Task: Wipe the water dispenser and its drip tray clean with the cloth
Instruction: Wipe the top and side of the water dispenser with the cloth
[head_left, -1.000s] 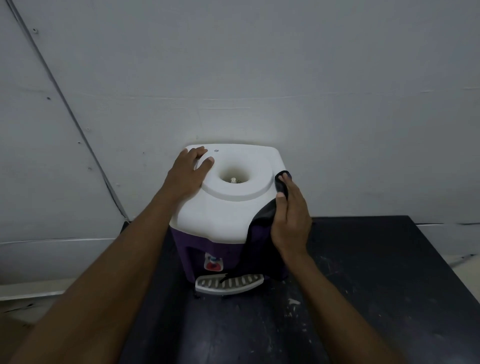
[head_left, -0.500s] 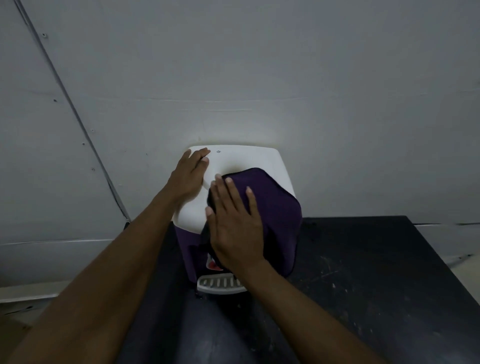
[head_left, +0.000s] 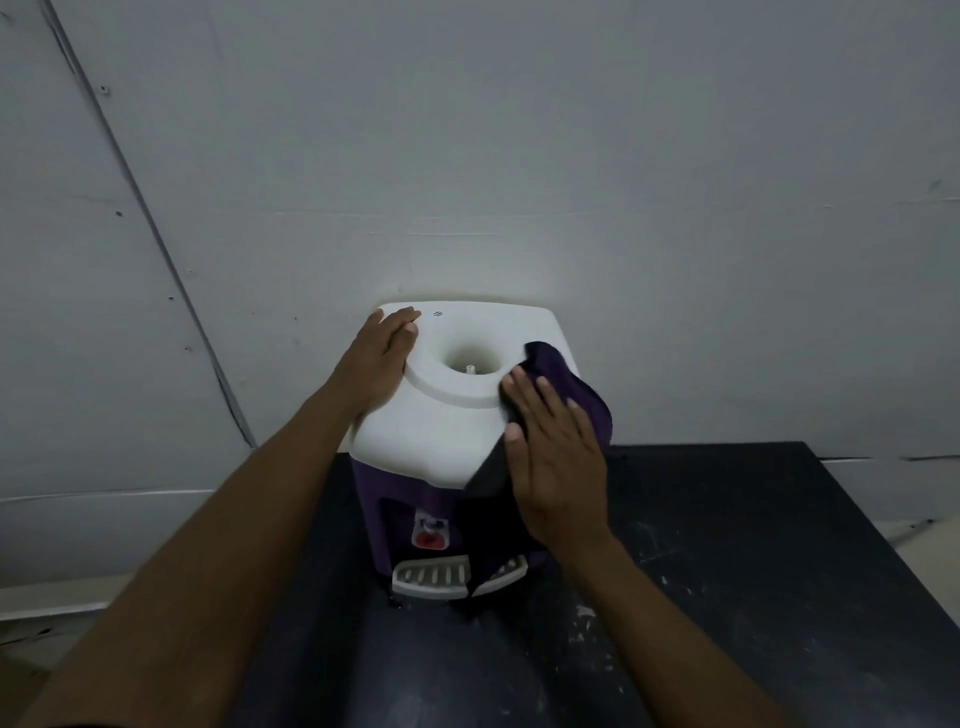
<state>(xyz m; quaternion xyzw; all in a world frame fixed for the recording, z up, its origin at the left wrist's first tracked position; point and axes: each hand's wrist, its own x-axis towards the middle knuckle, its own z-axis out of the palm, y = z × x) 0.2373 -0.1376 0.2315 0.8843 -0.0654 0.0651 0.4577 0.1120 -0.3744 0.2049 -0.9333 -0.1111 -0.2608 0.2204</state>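
Note:
A small water dispenser (head_left: 431, 431) with a white top and purple body stands against the wall on a dark table. Its grey slotted drip tray (head_left: 431, 576) sits at the front foot, partly covered by hanging cloth. My left hand (head_left: 382, 358) rests flat on the top's left rear corner, fingers straight. My right hand (head_left: 556, 467) presses a dark purple cloth (head_left: 571, 384) flat against the top's right edge; the cloth drapes down the dispenser's right front. The round bottle well (head_left: 470, 364) in the top is uncovered.
The dark table (head_left: 727, 571), scuffed with pale flecks, stretches to the right and front of the dispenser. A grey wall (head_left: 519, 182) stands directly behind it. A thin cable (head_left: 156, 234) runs diagonally down the wall at left.
My right hand has swept the cloth from the middle of the top back to its right edge, uncovering the bottle well. My left hand stays on the left rear corner.

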